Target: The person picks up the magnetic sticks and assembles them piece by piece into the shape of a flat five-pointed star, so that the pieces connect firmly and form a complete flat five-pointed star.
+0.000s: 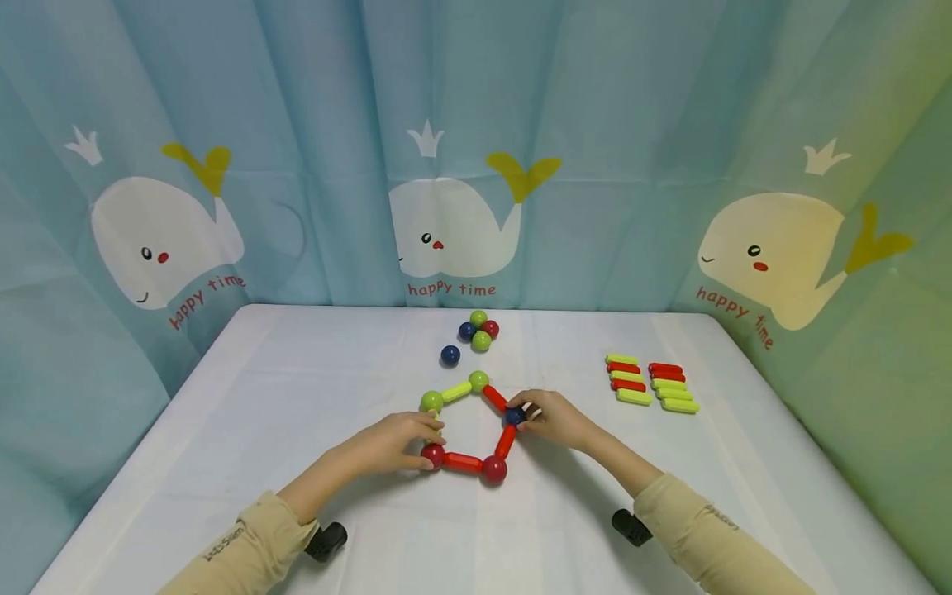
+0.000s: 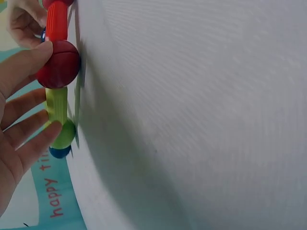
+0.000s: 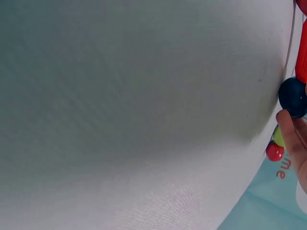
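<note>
Five balls and five rods, joined end to end, form a magnetic-toy pentagon on the table. My left hand is at its left side. The thumb rests on the dark red ball, and the other fingers reach along the yellow-green rod toward a green ball. My right hand pinches the dark blue ball at the right corner, between two red rods. Another green ball marks the far corner, and a red ball the near one. A red rod links the two red balls.
Behind the pentagon sit a loose blue ball and a small cluster of balls. Two columns of red and yellow-green rods lie at the right. A curtain with whale prints hangs around the white table.
</note>
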`<state>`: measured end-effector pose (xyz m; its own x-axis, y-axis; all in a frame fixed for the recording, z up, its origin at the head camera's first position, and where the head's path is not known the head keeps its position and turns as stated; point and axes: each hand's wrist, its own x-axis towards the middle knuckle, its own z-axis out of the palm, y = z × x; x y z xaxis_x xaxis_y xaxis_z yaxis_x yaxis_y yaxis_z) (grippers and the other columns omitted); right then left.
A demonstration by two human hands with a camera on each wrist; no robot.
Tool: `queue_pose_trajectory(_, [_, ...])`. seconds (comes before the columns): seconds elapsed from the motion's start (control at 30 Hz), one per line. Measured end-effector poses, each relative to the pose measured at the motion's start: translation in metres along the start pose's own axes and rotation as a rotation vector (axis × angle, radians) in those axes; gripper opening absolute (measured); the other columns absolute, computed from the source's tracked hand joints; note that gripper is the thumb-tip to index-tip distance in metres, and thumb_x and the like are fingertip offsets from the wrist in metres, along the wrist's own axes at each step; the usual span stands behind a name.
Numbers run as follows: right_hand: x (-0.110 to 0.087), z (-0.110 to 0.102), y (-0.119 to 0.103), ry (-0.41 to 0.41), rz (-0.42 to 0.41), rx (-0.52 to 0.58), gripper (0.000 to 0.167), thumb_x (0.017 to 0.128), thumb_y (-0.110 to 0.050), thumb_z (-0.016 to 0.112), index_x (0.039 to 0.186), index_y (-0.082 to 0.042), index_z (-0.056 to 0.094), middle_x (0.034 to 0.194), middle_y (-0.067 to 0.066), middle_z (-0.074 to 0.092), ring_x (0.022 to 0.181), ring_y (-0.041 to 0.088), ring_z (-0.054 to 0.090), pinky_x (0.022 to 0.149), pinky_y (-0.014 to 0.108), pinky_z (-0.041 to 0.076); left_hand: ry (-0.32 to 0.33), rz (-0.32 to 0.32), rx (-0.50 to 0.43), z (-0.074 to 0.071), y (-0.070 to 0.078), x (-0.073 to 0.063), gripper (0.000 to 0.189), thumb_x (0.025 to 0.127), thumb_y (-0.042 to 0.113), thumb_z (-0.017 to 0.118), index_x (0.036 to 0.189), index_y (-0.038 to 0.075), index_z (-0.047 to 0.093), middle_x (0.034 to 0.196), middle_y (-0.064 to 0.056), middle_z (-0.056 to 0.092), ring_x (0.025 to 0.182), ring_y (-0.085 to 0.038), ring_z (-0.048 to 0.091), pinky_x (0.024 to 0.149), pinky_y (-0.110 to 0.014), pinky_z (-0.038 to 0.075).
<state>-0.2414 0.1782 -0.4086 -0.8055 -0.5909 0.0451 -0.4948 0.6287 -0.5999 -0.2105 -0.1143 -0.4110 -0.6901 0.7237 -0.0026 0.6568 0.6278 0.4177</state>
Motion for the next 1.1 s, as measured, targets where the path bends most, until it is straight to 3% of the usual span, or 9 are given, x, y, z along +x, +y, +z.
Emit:
queue_pose_trajectory(0.23, [0.005, -0.003, 0.000, 0.050, -0.021, -0.081, 0.024, 0.081, 0.005, 0.067, 0.104, 0.005, 0.064, 0.104, 0.018, 0.068, 0.086, 0.025, 0.064, 0.074, 0.031, 0.056, 0.041, 0.021, 0.049, -0.001, 0.003, 0.003, 0.030, 0.082, 0.023, 0.073, 0.107, 0.008, 0.070, 0.124, -0.011, 0.063, 0.121, -0.028, 0.054, 0.101, -0.045, 0.043])
queue_pose_trajectory(0.53, [0.001, -0.008, 0.011, 0.081, -0.001, -0.095, 0.023, 0.084, 0.001, 0.065, 0.106, 0.004, 0.064, 0.105, 0.017, 0.068, 0.091, 0.028, 0.063, 0.079, 0.037, 0.055, 0.074, -0.002, 0.103, 0.001, 0.005, -0.002, 0.031, 0.082, 0.027, 0.073, 0.107, 0.009, 0.070, 0.126, -0.010, 0.062, 0.122, -0.028, 0.054, 0.101, -0.045, 0.043])
queue_pose_trajectory(1.1, [-0.030, -0.053, 0.049, 0.235, 0.060, -0.176, 0.021, 0.083, 0.003, 0.065, 0.104, 0.007, 0.063, 0.098, 0.022, 0.067, 0.089, 0.034, 0.063, 0.076, 0.044, 0.054, 0.124, -0.048, 0.089, 0.006, 0.006, -0.002, 0.033, 0.081, 0.032, 0.073, 0.107, 0.012, 0.071, 0.125, -0.009, 0.063, 0.120, -0.028, 0.055, 0.099, -0.046, 0.044])
